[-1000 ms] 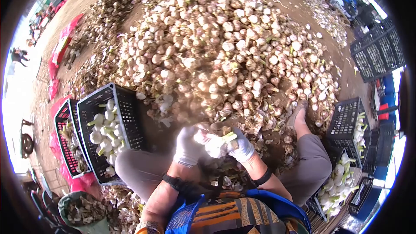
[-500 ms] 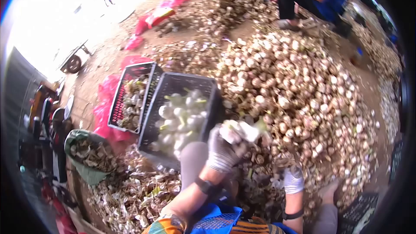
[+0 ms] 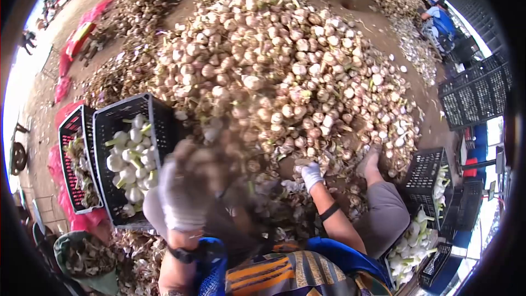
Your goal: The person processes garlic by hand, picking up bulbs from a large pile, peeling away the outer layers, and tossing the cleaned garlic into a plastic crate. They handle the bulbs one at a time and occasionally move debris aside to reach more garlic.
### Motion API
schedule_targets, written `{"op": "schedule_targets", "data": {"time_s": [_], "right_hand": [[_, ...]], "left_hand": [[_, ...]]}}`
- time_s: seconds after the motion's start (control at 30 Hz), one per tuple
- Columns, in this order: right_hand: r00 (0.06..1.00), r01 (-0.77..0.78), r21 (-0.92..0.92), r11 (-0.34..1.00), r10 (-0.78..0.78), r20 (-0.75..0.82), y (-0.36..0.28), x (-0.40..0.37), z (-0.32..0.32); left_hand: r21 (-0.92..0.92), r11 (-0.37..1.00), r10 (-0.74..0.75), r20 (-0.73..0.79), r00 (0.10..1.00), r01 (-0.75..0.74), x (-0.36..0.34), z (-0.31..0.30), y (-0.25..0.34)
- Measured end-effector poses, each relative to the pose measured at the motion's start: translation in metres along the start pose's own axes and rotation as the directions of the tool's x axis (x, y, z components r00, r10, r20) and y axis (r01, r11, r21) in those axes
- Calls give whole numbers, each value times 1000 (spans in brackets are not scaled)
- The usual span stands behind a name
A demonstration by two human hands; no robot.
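Observation:
Motion smears my left hand (image 3: 183,197), in a pale glove beside the black crate; its fingers and anything in them are blurred. In a white glove too, my right hand (image 3: 311,175) is curled at the near edge of the garlic heap (image 3: 263,60), and I cannot tell what its fingers hold. The heap is of unpeeled bulbs with dry skins and stems. Left of my left hand, a black crate (image 3: 155,126) holds clean white garlic bulbs (image 3: 131,161) with short green stems. Loose skins (image 3: 274,203) lie between my legs.
Left of the crate stands another crate (image 3: 61,159) with brownish garlic, on pink plastic. A green sack (image 3: 68,244) of skins is at lower left. Black crates (image 3: 424,170) with white garlic line my right side, with stacked crates (image 3: 476,93) beyond. A person in blue (image 3: 442,24) sits farther off.
The view has swung right, bringing the crates on my right into sight. My left hand, which held white garlic, is now blurred beside the crate; no white bulb shows clearly in it.

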State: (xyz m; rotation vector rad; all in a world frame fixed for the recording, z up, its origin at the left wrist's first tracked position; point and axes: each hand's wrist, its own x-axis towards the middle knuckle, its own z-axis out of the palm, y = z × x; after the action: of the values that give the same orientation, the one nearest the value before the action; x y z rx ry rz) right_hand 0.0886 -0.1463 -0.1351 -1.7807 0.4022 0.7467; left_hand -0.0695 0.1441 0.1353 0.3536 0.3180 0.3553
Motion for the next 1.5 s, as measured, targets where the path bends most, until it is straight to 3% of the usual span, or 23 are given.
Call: {"op": "schedule_targets", "data": {"time_s": [0.03,0.07,0.2,0.23,0.27,0.33,0.43,0.6,0.67,0.7,0.77,0.8,0.83,0.93,1.0,1.03,1.07,1.13,1.17,1.2,1.33,1.4,1.5], "right_hand": [[1000,2,57,998,-2,3,-6,-8,1],[978,196,-134,972,-203,-42,-4,-7,3],[900,410,-482,774,-428,78,-15,11,39],[836,487,-650,584,-527,152,-23,9,51],[933,348,-787,509,-272,237,-53,-6,65],[872,411,-888,205,-371,319,-43,1,92],[908,380,-891,249,-284,308,-31,37,105],[956,294,-908,298,-94,278,-18,59,107],[798,603,-560,569,-437,415,-67,0,81],[816,575,-562,595,-366,448,-80,-17,76],[651,756,-391,525,-667,362,-67,-41,72],[554,827,-308,470,-773,309,-68,-51,73],[549,831,-305,466,-778,305,-75,-64,73],[640,762,-53,645,-740,206,-101,-99,63],[864,323,246,914,-391,318,-87,-81,43],[815,549,106,829,-559,153,-82,-77,46],[813,555,105,825,-565,139,-78,-78,41],[919,122,460,880,-275,283,-107,-102,34],[883,285,334,899,-381,274,-89,-91,31],[873,183,449,875,-355,335,-120,-115,29],[878,196,430,882,-352,323,-129,-125,23],[881,193,407,893,-341,329,-130,-129,18],[876,164,338,927,-295,383,-124,-124,13]], "left_hand": [[43,996,-68,-111,991,73,11,6,-26],[82,986,-126,-228,965,148,22,6,-44],[-121,942,-334,-228,915,313,57,-39,-79],[-41,963,-267,-287,920,266,59,-44,-85],[44,974,-193,-338,921,220,61,-50,-90],[91,976,-161,-303,939,196,66,-59,-93],[358,911,-89,-316,945,205,74,-60,-96],[412,857,-143,-389,910,311,81,-70,-96],[439,821,-182,-406,895,366,82,-77,-100],[560,720,-202,-396,896,410,82,-82,-106],[745,536,-217,-334,917,397,81,-75,-115],[722,575,-225,-313,923,385,79,-70,-121],[721,594,-236,-269,934,358,77,-81,-126],[765,559,-260,-205,944,320,78,-85,-124],[737,605,-246,-187,951,301,75,-69,-119],[744,622,-223,-131,966,244,75,-69,-120],[747,621,-231,-119,966,240,73,-66,-121],[846,520,-248,18,969,117,65,-50,-123],[848,515,-302,42,952,126,64,-41,-123],[848,516,-310,53,949,122,62,-37,-124],[862,507,-269,162,949,-3,56,-31,-127],[956,277,-337,188,923,-93,57,-29,-123],[969,218,-359,189,914,-115,54,-16,-122]]}}
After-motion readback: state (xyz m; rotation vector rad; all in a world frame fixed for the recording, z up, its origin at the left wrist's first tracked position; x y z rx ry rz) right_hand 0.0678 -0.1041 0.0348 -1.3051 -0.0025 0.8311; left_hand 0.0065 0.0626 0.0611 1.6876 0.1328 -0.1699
